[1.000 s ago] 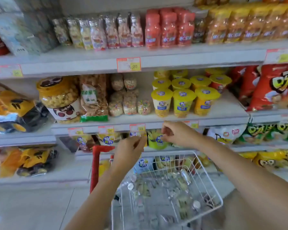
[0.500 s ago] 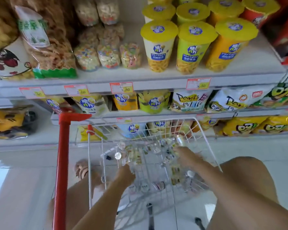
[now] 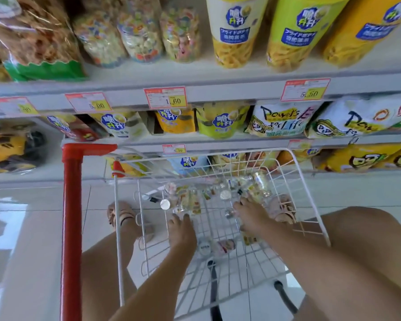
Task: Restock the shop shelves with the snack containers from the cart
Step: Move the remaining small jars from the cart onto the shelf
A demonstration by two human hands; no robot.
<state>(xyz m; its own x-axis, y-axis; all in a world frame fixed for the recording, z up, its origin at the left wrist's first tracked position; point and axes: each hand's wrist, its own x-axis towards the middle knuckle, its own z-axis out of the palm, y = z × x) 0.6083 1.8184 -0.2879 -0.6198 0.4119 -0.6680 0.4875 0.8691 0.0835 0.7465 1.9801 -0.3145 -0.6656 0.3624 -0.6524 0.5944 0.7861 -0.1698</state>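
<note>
The white wire cart basket (image 3: 309, 198) with its red handle (image 3: 72, 228) stands before the shelves. Several small clear snack bottles with silver caps lie in it, among them one (image 3: 186, 201) at mid-left, one (image 3: 261, 184) at the far right and one (image 3: 225, 245) on the near floor of the basket. My left hand (image 3: 182, 232) reaches down into the basket, fingers stretched, fingertips at the base of the mid-left bottle. My right hand (image 3: 252, 216) lies among the right-hand bottles with spread fingers touching them; neither hand lifts anything.
The shelf (image 3: 218, 91) above carries tall yellow-lidded snack cups (image 3: 234, 31), bags of coloured puffs (image 3: 139, 31) and price tags. Lower shelves hold snack bags (image 3: 278, 121). My sandalled feet (image 3: 123, 214) and bare knees (image 3: 368, 239) flank the cart on the tiled floor.
My view has tipped down and closer to the cart. Both hands dropped from the shelf edge into the basket and now rest deeper among the bottles.
</note>
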